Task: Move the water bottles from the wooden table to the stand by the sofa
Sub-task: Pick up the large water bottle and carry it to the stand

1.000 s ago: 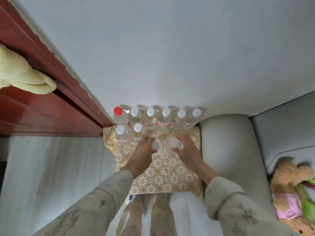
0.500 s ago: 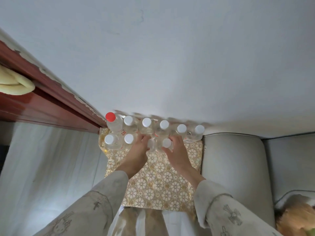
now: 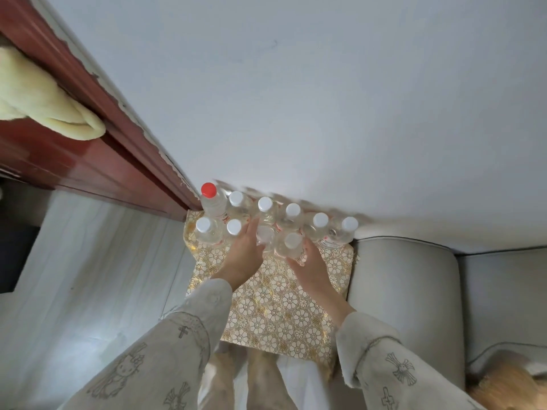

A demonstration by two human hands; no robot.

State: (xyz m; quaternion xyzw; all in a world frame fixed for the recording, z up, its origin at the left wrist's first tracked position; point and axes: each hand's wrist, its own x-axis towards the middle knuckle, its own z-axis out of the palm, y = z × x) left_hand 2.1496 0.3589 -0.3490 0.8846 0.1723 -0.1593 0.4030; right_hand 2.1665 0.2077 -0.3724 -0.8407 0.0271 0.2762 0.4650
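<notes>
Several clear water bottles stand on the stand (image 3: 284, 309), which is covered by a gold flower-patterned cloth, next to the sofa. The back row along the wall begins with a red-capped bottle (image 3: 210, 199) and continues with white-capped ones (image 3: 320, 224). My left hand (image 3: 244, 255) is wrapped on a white-capped bottle (image 3: 265, 236) in the front row. My right hand (image 3: 310, 263) grips another white-capped bottle (image 3: 291, 247) beside it. Both bottles stand upright, touching each other.
The grey sofa arm (image 3: 402, 291) borders the stand on the right. A dark red wooden door frame (image 3: 97, 113) runs along the left with a pale yellow towel (image 3: 41, 105) hanging on it. The white wall (image 3: 325, 99) lies behind. A plush toy (image 3: 509, 383) lies at bottom right.
The view has shifted slightly; my hands remain on the two front bottles, pushing them closer to the back row.
</notes>
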